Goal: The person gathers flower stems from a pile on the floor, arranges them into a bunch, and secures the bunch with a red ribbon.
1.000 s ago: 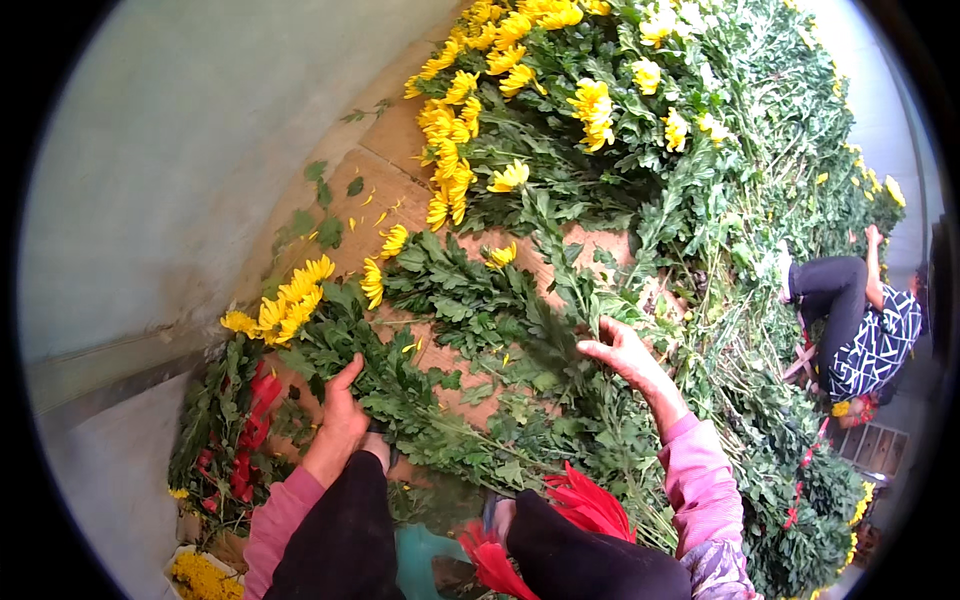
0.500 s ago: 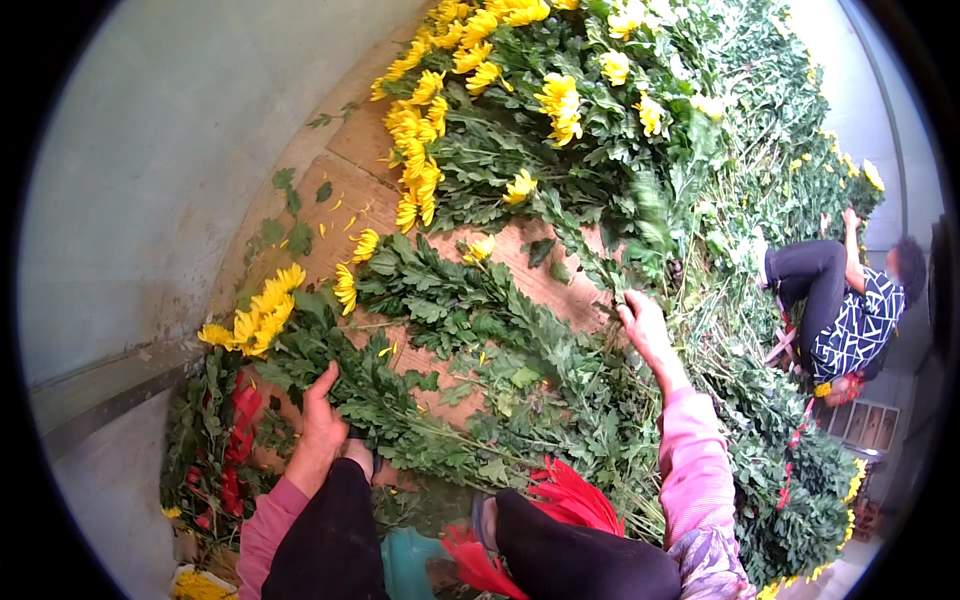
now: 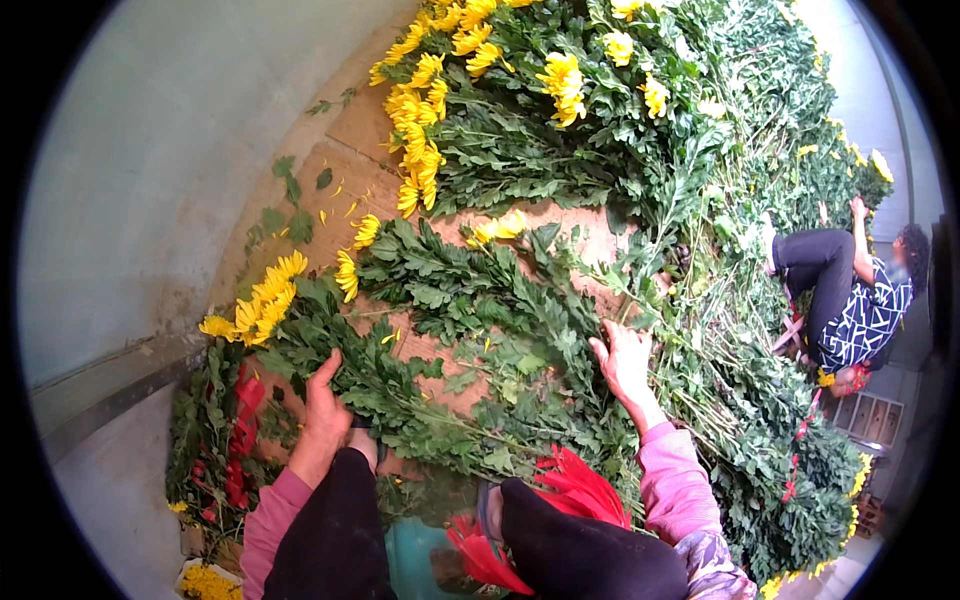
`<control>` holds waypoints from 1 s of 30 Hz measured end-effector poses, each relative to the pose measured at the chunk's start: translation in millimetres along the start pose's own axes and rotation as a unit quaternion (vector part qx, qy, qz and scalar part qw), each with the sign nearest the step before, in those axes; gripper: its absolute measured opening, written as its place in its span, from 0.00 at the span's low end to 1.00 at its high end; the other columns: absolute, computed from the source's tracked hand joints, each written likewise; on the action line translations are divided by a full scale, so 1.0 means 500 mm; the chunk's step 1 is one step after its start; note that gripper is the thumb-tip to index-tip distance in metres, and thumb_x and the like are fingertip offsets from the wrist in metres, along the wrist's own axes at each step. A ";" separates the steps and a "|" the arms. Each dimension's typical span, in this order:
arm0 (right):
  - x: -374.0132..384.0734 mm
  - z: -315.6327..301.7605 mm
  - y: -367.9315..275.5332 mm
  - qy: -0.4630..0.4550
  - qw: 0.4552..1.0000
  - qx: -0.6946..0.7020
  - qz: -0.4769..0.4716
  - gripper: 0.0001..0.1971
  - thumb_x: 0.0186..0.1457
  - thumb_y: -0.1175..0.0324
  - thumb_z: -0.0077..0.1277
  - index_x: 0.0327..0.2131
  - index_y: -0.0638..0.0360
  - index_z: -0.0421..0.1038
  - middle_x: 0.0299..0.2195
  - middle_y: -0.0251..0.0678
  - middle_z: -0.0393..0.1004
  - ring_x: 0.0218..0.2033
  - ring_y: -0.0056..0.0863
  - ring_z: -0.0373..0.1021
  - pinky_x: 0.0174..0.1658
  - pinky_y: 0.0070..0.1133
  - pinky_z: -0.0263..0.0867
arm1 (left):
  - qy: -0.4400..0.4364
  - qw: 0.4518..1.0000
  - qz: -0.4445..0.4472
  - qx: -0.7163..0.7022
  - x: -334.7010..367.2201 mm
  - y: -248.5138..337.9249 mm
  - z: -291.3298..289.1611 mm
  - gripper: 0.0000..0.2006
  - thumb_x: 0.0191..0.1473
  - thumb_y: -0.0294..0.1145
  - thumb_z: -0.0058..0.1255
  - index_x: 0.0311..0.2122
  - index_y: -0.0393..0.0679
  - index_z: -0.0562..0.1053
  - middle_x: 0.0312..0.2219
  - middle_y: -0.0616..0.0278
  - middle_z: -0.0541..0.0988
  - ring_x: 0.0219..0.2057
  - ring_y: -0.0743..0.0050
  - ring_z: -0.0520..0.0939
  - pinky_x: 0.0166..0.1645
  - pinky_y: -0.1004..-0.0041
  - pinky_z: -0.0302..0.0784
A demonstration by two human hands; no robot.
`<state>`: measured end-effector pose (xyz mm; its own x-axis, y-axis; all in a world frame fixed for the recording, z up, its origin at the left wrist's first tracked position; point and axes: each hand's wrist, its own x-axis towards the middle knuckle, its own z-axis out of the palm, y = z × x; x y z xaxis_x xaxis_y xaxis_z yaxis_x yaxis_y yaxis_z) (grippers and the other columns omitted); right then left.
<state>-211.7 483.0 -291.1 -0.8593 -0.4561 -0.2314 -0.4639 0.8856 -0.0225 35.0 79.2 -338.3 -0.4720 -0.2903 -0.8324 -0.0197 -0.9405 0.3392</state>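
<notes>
My left hand (image 3: 322, 408) is closed round the leafy stems of a bunch of yellow chrysanthemums (image 3: 268, 300), whose heads point to the far left. The stems stretch rightward in front of my knees. My right hand (image 3: 628, 368) is closed at the lower end of a single chrysanthemum stem (image 3: 565, 290), its fingertips partly lost among leaves. That stem's flower lies close to another yellow head (image 3: 483, 233). Between my hands more loose chrysanthemum stems (image 3: 430, 270) lie on the wooden boards (image 3: 575, 225).
A large heap of chrysanthemums (image 3: 600, 120) fills the far side. Red strips (image 3: 580, 485) lie by my right knee, near a teal stool (image 3: 415, 560). Tied bunches (image 3: 790, 490) stand at the right. Another person (image 3: 855, 300) sits beyond them. A pale wall (image 3: 170, 170) rises at left.
My right hand has come nearer and slightly left, drawing a chrysanthemum stem off the heap's edge toward me. The left hand keeps its hold, almost unmoved.
</notes>
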 end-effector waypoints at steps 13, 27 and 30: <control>0.050 -0.025 -0.109 0.033 0.982 0.186 -0.015 0.27 0.50 0.56 0.62 0.47 0.63 0.67 0.47 0.51 0.70 0.47 0.46 0.70 0.47 0.36 0.67 | 0.009 1.000 0.010 0.006 -0.004 0.004 0.007 0.16 0.55 0.35 0.57 0.48 0.40 0.74 0.43 0.62 0.79 0.43 0.64 0.80 0.51 0.61 0.75; 0.060 -0.139 0.052 -0.246 0.855 0.415 0.189 0.33 0.45 0.56 0.68 0.51 0.68 0.69 0.47 0.36 0.74 0.47 0.23 0.67 0.52 0.24 0.62 | 0.006 1.000 0.018 -0.003 0.010 -0.008 0.005 0.17 0.54 0.32 0.57 0.48 0.41 0.73 0.43 0.62 0.79 0.43 0.63 0.79 0.52 0.61 0.75; 0.111 -0.227 0.013 -0.319 0.842 0.385 0.205 0.37 0.41 0.54 0.69 0.52 0.66 0.68 0.51 0.43 0.72 0.51 0.33 0.68 0.57 0.26 0.60 | -0.009 0.999 0.012 -0.029 -0.003 0.004 -0.005 0.18 0.52 0.31 0.59 0.49 0.41 0.73 0.44 0.62 0.79 0.44 0.64 0.79 0.52 0.61 0.74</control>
<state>-286.7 453.2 -193.8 -0.5094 -0.1754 -0.8425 0.3309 0.8638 -0.3800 37.7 77.3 -337.3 -0.4869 -0.3107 -0.8163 0.0425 -0.9419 0.3332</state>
